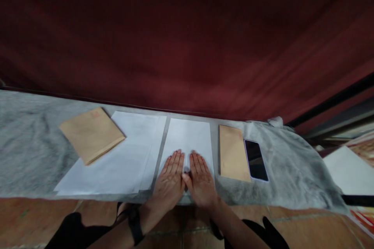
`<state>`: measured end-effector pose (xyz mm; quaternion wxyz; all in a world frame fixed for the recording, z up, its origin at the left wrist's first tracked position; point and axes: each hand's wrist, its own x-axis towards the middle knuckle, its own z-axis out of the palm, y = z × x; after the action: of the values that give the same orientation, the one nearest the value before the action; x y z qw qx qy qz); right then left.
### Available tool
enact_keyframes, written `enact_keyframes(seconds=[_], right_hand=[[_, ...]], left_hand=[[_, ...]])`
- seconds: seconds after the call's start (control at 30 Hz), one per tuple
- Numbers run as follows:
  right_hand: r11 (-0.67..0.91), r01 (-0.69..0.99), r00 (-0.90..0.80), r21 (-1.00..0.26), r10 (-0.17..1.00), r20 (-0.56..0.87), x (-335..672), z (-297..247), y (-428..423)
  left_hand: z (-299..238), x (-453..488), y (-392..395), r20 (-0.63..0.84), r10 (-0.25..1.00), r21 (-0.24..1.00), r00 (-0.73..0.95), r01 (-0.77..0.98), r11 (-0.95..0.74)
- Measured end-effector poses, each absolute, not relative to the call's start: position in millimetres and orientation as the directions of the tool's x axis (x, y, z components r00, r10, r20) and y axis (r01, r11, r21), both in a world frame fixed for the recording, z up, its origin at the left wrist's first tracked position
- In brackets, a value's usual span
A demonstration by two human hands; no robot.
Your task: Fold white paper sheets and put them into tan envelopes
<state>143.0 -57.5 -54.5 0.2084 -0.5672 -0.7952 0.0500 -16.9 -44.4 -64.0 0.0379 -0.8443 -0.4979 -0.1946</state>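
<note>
A white sheet of paper [187, 133] lies in front of me on the grey cloth. Both palms rest flat on its near half, side by side, fingers stretched away from me. My left hand [172, 175] covers the sheet's lower left and my right hand [201, 177] its lower right. The thumbs come close together at the middle. Neither hand grips anything. To the left are loose white sheets [122, 163], partly under a stack of brown envelopes [92, 134]. A single brown envelope [233, 153] lies just right of the white sheet.
A phone [256, 160] with a dark screen lies beside the right envelope. Grey cloth [292, 171] covers the long narrow surface. Behind it rises a dark red curtain [187, 46]. At far right, a white sheet [349, 171] and printed items sit lower down. Tiled floor [309, 229] shows below.
</note>
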Motion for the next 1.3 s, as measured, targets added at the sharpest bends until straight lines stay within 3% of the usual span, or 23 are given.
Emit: enact_keyframes(seconds=[0.2,0.53,0.7,0.83,1.3], right_hand=[[0.287,0.923,-0.213,-0.257,0.936,0.279,156,-56,-63],[0.274,0.949,-0.223,-0.154,0.932,0.285,169,-60,-70],[0.282,0.948,-0.231,-0.145,0.927,0.296,171,-60,-69],[0.408,0.901,-0.364,-0.146,0.895,0.258,170,-57,-69],[0.452,0.835,-0.412,-0.315,0.892,0.186,188,-42,-61]], left_hand=[[-56,-25,-44,0.355,0.874,0.161,0.332,0.899,-0.407],[-55,-39,-51,0.344,0.883,0.144,0.318,0.912,-0.384],[-43,-40,-53,0.283,0.8,0.128,0.529,0.805,-0.579],[-32,-39,-59,0.203,0.701,0.158,0.683,0.684,-0.712],[-18,-60,-55,-0.04,0.671,0.282,0.74,0.653,-0.703]])
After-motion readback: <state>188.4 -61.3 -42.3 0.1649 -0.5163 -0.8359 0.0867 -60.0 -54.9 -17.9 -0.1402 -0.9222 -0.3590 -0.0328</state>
